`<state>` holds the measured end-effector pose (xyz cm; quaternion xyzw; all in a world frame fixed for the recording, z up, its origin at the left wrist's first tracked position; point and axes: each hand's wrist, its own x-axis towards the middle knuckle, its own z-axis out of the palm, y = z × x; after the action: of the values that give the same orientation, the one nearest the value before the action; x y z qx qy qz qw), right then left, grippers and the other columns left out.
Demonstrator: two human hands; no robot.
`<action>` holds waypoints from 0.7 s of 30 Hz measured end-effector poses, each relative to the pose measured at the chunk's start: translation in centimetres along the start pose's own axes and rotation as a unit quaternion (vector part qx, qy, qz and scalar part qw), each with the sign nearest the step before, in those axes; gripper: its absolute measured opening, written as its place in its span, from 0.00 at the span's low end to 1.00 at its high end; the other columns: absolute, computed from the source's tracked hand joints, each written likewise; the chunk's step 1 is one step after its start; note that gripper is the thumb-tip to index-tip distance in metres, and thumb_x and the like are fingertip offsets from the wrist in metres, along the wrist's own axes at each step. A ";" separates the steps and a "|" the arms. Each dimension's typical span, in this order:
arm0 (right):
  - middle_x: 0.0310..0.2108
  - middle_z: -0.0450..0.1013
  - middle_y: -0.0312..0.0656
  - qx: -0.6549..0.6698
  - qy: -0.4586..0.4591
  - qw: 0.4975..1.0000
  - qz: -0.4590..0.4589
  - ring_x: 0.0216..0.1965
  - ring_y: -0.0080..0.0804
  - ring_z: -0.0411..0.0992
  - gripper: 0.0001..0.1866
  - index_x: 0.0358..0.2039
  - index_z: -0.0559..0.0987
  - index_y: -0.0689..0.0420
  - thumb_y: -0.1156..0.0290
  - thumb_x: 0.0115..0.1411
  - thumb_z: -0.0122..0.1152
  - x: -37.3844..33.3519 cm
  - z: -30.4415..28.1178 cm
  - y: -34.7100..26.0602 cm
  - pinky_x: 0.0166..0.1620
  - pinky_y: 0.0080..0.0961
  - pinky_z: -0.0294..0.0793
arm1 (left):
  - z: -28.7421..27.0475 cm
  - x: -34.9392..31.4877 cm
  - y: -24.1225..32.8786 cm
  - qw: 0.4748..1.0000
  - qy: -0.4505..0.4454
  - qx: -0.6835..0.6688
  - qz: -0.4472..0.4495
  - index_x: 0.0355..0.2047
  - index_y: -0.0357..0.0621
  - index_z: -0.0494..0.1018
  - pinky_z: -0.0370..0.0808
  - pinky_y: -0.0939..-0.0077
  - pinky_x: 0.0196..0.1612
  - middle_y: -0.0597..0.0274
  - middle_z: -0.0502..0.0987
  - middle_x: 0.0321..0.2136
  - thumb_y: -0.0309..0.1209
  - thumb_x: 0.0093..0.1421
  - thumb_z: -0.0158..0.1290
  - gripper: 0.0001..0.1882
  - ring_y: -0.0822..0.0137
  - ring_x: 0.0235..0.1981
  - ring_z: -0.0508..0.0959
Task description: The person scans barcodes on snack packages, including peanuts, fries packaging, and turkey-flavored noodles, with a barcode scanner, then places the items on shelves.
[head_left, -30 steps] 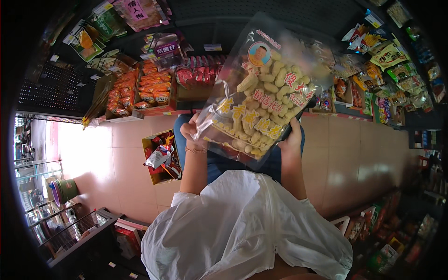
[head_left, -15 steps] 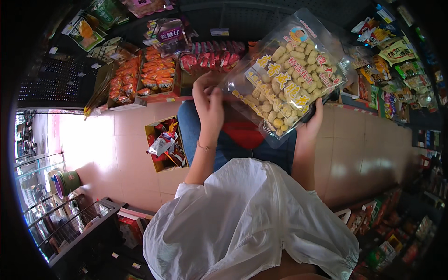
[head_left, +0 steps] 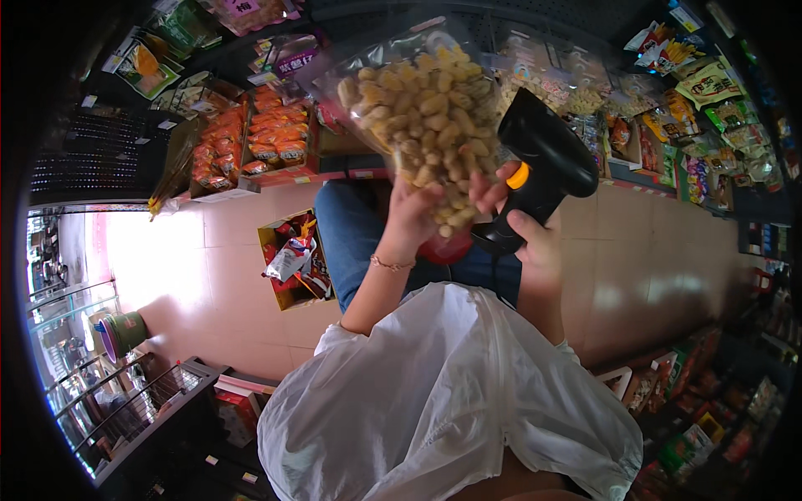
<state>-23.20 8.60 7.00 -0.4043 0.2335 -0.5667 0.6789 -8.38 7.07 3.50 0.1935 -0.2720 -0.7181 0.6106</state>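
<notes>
Head view, with the clock face centred on its middle: a clear bag of peanuts is held up at twelve o'clock, blurred by motion, its lower end hanging down toward the centre. The narrow lower part of the bag is pinched between the thumb and fingers of the left hand, just above the hub. A thin bracelet is worn on the left wrist. At two o'clock, just beside the bag's right edge, a black scanner is gripped by its handle in the right hand, with fingers and thumb curled around it and a fingertip set by the orange trigger. Whether the bag is also touched by the right fingers cannot be told.

Blue jeans are seen below the hands, and a white top is spread at six o'clock. On the tiled floor, at nine o'clock, a yellow box is filled with mixed packets. Orange packets are stacked in cartons between ten and eleven o'clock, while snack bags are ranged on the shelving at two o'clock, well beyond the scanner. A green bucket is placed between eight and nine o'clock, near the rim.
</notes>
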 end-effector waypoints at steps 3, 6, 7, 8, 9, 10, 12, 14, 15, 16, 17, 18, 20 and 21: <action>0.19 0.61 0.37 0.046 -0.032 0.998 0.039 0.15 0.22 0.61 0.25 0.45 0.57 0.63 0.70 0.48 0.51 -0.1 -0.6 -0.9 0.30 0.26 0.68 | -2.3 -0.3 1.2 0.994 0.064 -0.086 0.036 0.50 0.35 0.51 0.65 0.64 0.47 0.50 0.61 0.46 0.24 0.44 0.45 0.30 0.56 0.46 0.65; 0.18 0.60 0.36 -0.033 -0.001 0.998 0.047 0.15 0.21 0.61 0.24 0.44 0.57 0.66 0.71 0.48 0.51 -0.7 -1.4 -1.8 0.28 0.23 0.66 | -3.6 -0.9 3.3 0.990 0.112 -0.051 0.067 0.50 0.35 0.50 0.64 0.62 0.48 0.50 0.61 0.46 0.25 0.43 0.42 0.30 0.55 0.46 0.64; 0.18 0.60 0.36 -0.031 -0.003 0.998 0.047 0.15 0.21 0.61 0.24 0.44 0.57 0.66 0.71 0.48 0.51 -0.8 -1.5 -1.8 0.28 0.23 0.66 | -4.1 -1.0 3.5 0.990 0.114 -0.049 0.069 0.50 0.35 0.50 0.64 0.62 0.48 0.50 0.61 0.46 0.25 0.43 0.42 0.30 0.55 0.46 0.64; 0.19 0.61 0.37 -0.081 0.002 0.995 0.062 0.16 0.20 0.61 0.23 0.43 0.58 0.66 0.72 0.48 0.51 -0.9 -1.6 -1.9 0.29 0.23 0.66 | -4.5 -1.0 3.7 0.988 0.121 -0.046 0.090 0.50 0.35 0.51 0.64 0.63 0.48 0.50 0.61 0.46 0.25 0.43 0.42 0.30 0.56 0.46 0.65; 0.20 0.61 0.37 -0.131 0.008 0.988 0.076 0.16 0.19 0.61 0.21 0.42 0.59 0.66 0.72 0.48 0.51 -1.0 -1.6 -1.9 0.29 0.23 0.67 | -4.7 -1.0 3.9 0.985 0.127 -0.044 0.110 0.50 0.35 0.52 0.64 0.64 0.48 0.50 0.62 0.45 0.25 0.43 0.42 0.30 0.56 0.46 0.65; 0.20 0.63 0.37 -0.144 0.007 0.986 0.084 0.17 0.18 0.61 0.18 0.40 0.63 0.67 0.73 0.49 0.51 -1.2 -1.7 -1.7 0.30 0.22 0.67 | -4.7 -1.1 4.1 0.984 0.130 -0.008 0.121 0.49 0.35 0.53 0.65 0.65 0.47 0.50 0.62 0.45 0.25 0.43 0.42 0.29 0.57 0.45 0.66; 0.21 0.64 0.36 -0.165 -0.002 0.981 0.103 0.18 0.18 0.63 0.15 0.38 0.65 0.65 0.76 0.48 0.53 -1.0 -2.0 -1.2 0.28 0.20 0.68 | -4.4 -1.1 4.2 0.984 0.123 0.001 0.132 0.49 0.35 0.53 0.65 0.65 0.47 0.51 0.63 0.44 0.25 0.43 0.43 0.29 0.57 0.45 0.66; 0.23 0.67 0.35 -0.199 0.017 0.972 0.124 0.21 0.18 0.66 0.10 0.32 0.69 0.62 0.79 0.47 0.55 -1.1 -1.9 -0.6 0.25 0.16 0.68 | -4.5 -1.1 4.0 0.984 0.114 0.006 0.138 0.49 0.35 0.53 0.65 0.66 0.47 0.51 0.63 0.44 0.25 0.42 0.43 0.30 0.57 0.44 0.66; 0.23 0.67 0.35 -0.201 0.020 0.972 0.123 0.21 0.18 0.66 0.10 0.32 0.69 0.62 0.79 0.47 0.55 -1.1 -2.0 -0.3 0.25 0.16 0.68 | -4.9 -1.2 3.9 0.985 0.109 -0.008 0.130 0.49 0.34 0.53 0.65 0.66 0.47 0.51 0.63 0.44 0.25 0.41 0.44 0.30 0.57 0.44 0.66; 0.24 0.67 0.35 -0.189 0.019 0.974 0.123 0.22 0.19 0.67 0.10 0.32 0.69 0.62 0.79 0.47 0.55 -0.9 -2.2 -0.1 0.25 0.16 0.68 | -5.1 -1.2 3.9 0.987 0.104 -0.022 0.122 0.49 0.34 0.53 0.65 0.66 0.46 0.51 0.63 0.44 0.25 0.41 0.45 0.31 0.57 0.44 0.66; 0.24 0.68 0.36 -0.178 0.018 0.976 0.123 0.22 0.19 0.67 0.10 0.32 0.69 0.62 0.79 0.47 0.55 -0.8 -2.3 -0.1 0.25 0.15 0.68 | -5.3 -1.2 3.8 0.987 0.101 -0.025 0.119 0.49 0.34 0.53 0.65 0.66 0.46 0.51 0.63 0.44 0.25 0.41 0.45 0.31 0.57 0.44 0.66; 0.24 0.68 0.36 -0.181 0.022 0.976 0.122 0.22 0.19 0.67 0.10 0.32 0.69 0.62 0.79 0.47 0.55 -0.9 -2.3 -0.3 0.25 0.15 0.68 | -5.5 -1.2 3.9 0.988 0.091 -0.025 0.119 0.49 0.33 0.53 0.65 0.66 0.46 0.51 0.63 0.44 0.25 0.40 0.46 0.32 0.57 0.44 0.66; 0.23 0.68 0.37 -0.179 0.014 0.975 0.133 0.22 0.20 0.67 0.10 0.32 0.69 0.62 0.78 0.48 0.54 -0.9 -2.4 -0.8 0.25 0.15 0.67 | -5.7 -1.2 3.7 0.989 0.084 -0.033 0.119 0.48 0.32 0.53 0.65 0.67 0.45 0.50 0.63 0.44 0.26 0.39 0.47 0.33 0.57 0.44 0.66; 0.23 0.68 0.37 -0.186 0.018 0.973 0.133 0.22 0.20 0.67 0.10 0.32 0.69 0.62 0.78 0.48 0.54 -0.9 -2.5 -0.9 0.25 0.15 0.67 | -5.8 -1.1 3.7 0.989 0.081 -0.040 0.117 0.48 0.32 0.53 0.65 0.67 0.45 0.50 0.63 0.44 0.26 0.39 0.47 0.33 0.57 0.44 0.66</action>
<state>-25.89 8.71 6.17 -0.4785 0.3983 -0.4254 0.6568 -1.75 6.85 1.27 0.1932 -0.2138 -0.6342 0.7175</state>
